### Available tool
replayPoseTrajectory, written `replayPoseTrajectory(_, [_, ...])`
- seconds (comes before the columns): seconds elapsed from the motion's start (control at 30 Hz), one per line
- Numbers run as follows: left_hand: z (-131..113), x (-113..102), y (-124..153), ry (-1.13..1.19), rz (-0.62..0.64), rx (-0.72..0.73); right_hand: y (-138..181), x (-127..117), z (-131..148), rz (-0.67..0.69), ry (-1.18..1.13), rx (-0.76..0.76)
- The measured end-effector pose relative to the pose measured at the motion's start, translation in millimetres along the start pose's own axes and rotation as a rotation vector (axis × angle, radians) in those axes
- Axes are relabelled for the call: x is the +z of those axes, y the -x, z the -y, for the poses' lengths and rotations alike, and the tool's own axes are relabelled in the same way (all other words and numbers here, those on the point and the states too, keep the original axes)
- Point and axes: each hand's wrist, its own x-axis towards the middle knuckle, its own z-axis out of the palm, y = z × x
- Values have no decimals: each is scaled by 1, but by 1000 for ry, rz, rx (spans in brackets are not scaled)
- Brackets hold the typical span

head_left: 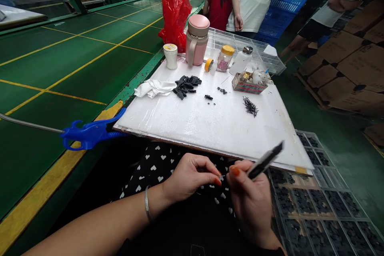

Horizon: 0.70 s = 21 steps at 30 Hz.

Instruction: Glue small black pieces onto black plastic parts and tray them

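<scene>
My left hand (195, 176) is held over the lap, thumb and forefinger pinched together. A tiny pale bit shows at the fingertips, too small to name. Close beside it, my right hand (252, 198) is closed around a black and grey tool (264, 162) shaped like a utility knife, smeared by motion and slanting up to the right. On the white board (186, 124) beyond lie a pile of black plastic parts (186, 87), a single black part (209, 97), several small dark pieces (222, 91) and a heap of thin black pins (250, 107).
A blue air blow gun (90, 133) rests at the board's left corner. A white cloth (154, 88), a pink mug (197, 42), a jar (225, 59) and a small box (249, 84) stand farther back. A compartment tray (321, 182) sits at right. People stand behind.
</scene>
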Motion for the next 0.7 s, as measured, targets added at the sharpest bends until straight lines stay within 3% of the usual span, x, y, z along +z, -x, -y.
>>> replayPoseTrajectory(0.1, [0,-1,0,41,-42,-1,-6,-5,12,-78,-1,-93])
replayPoseTrajectory(0.3, [-4,-3,2,109,-55,86,1,-4,14,125,497,-49])
replayPoseTrajectory(0.47, [0,-5,3,120,-12,86,7,9,12,164,543,-103])
replayPoseTrajectory(0.7, [1,-6,1,134,7,114,7,7,10,179,478,-99])
